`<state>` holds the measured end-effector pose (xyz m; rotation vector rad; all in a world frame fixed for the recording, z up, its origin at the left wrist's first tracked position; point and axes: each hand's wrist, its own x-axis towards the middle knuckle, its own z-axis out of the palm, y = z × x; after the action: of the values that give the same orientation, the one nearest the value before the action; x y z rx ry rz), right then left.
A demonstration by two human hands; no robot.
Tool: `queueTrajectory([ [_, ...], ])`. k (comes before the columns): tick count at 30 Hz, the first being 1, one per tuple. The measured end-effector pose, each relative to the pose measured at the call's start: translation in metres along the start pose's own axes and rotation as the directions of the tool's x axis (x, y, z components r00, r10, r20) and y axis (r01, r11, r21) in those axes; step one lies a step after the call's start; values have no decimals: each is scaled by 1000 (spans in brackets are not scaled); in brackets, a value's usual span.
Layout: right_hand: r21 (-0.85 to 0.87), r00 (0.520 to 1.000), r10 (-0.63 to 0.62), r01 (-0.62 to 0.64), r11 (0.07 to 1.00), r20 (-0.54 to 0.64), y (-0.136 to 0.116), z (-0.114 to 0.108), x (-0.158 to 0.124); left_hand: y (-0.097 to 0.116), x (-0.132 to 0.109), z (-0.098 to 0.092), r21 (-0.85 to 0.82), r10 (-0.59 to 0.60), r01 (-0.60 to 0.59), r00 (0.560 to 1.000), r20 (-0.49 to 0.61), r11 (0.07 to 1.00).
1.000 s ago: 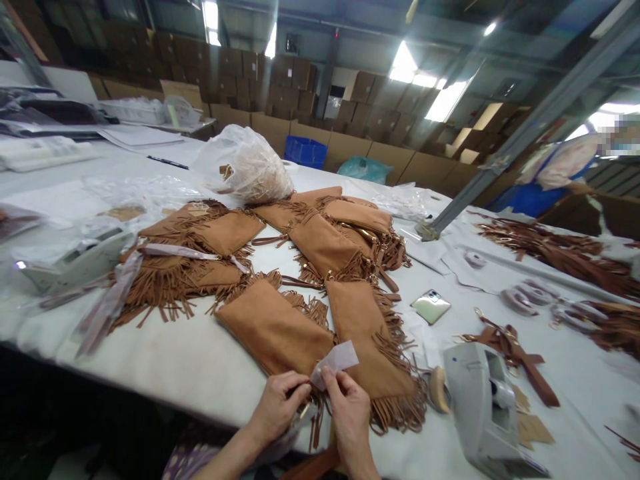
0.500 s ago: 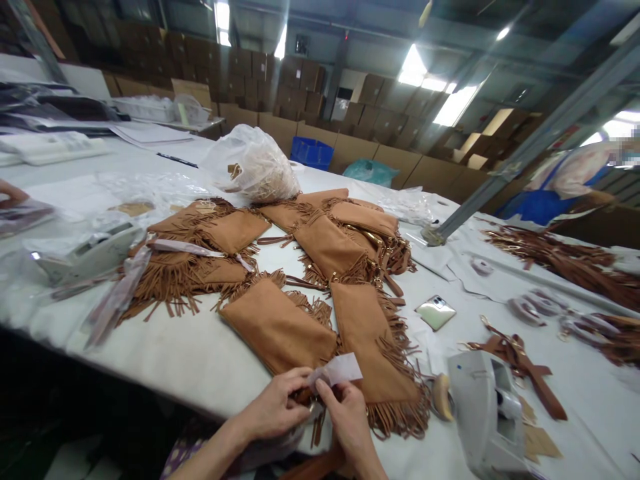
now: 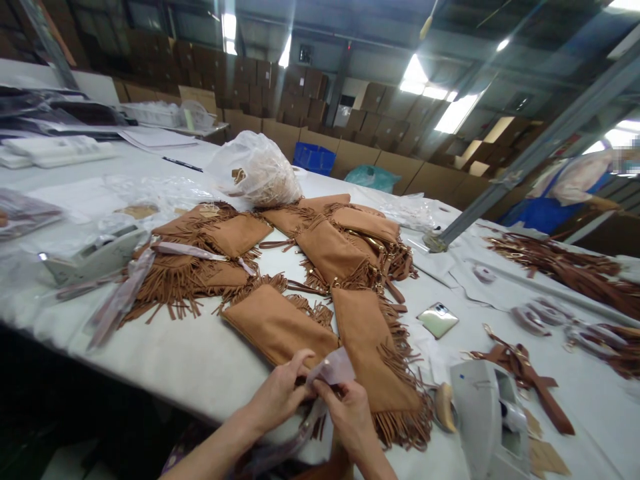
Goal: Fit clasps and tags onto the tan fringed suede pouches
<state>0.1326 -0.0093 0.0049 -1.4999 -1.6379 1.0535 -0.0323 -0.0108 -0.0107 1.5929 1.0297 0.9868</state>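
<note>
At the front edge of the table, my left hand [image 3: 280,398] and my right hand [image 3: 351,412] meet over a thin pale wrapping strip [image 3: 336,368]. My right thumb and fingers pinch the strip, and its loose end sticks up beyond them. My left fingers close on it from the other side, with the index finger raised. Below my hands hangs a wrapped strap [image 3: 295,445], partly hidden by my wrists. Just beyond lie two tan fringed bags, one bag [image 3: 280,323] at the left and another bag [image 3: 373,347] at the right.
A tape dispenser [image 3: 487,413] stands at the right, and another tape dispenser [image 3: 95,257] at the left. More fringed bags [image 3: 333,250] lie in the middle. A phone [image 3: 438,319], brown straps [image 3: 525,373] and a metal post [image 3: 490,200] are at the right. A person [image 3: 565,183] is beyond.
My left index finger has lifted off the strip, and the strip's loose end has tilted upward. More of the wrapped strap shows below my hands. Another person's hand at the left edge has mostly left view.
</note>
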Motion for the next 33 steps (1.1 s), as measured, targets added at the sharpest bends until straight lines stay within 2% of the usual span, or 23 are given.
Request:
queueTrajectory([
  [4,-125,997,-68,63,990,-31,12,11,-3,-12,0,2,-101,-55,53,998,-15,993],
  [8,-189,994,-89,99,977,63,22,16,-8,-27,-8,2,-307,-136,139,990,32,942],
  [10,-213,993,-93,106,971,67,25,16,-12,-30,-9,0,-356,-151,163,987,62,920],
  [13,-209,993,-110,115,971,36,29,18,-18,-27,-7,-5,-222,-158,168,985,66,960],
  [16,-182,991,-134,136,974,23,32,19,-23,-24,-3,-4,-57,-173,172,985,-20,983],
  [18,-139,996,-80,84,987,33,31,15,-22,-24,-1,-2,-85,-163,159,985,-52,984],
  [22,60,998,49,-51,997,31,25,2,-14,-23,-3,-1,-143,-101,101,995,4,985],
  [24,78,999,50,-49,996,-5,24,0,-13,-20,-8,-4,-101,-76,77,997,12,992],
  [26,10,995,-21,22,1000,-98,25,4,-19,-16,-18,-7,-59,-110,105,990,-85,993],
  [28,-93,964,-199,185,978,-178,28,14,-29,-10,-32,-8,-130,-284,262,937,-203,956],
  [29,-145,928,-322,298,943,-189,29,20,-36,-7,-40,-7,-235,-418,372,887,-194,898],
  [30,-190,877,-449,417,889,-173,30,28,-42,-5,-46,-5,-365,-548,480,829,-109,798],
  [31,-224,813,-566,531,817,-140,30,35,-47,-2,-52,-3,-483,-631,560,776,21,673],
  [32,-245,746,-659,624,742,-95,29,42,-52,-1,-56,0,-573,-655,601,742,142,558],
  [33,-253,690,-723,693,675,-43,28,48,-56,-1,-58,3,-634,-641,606,736,217,480],
])
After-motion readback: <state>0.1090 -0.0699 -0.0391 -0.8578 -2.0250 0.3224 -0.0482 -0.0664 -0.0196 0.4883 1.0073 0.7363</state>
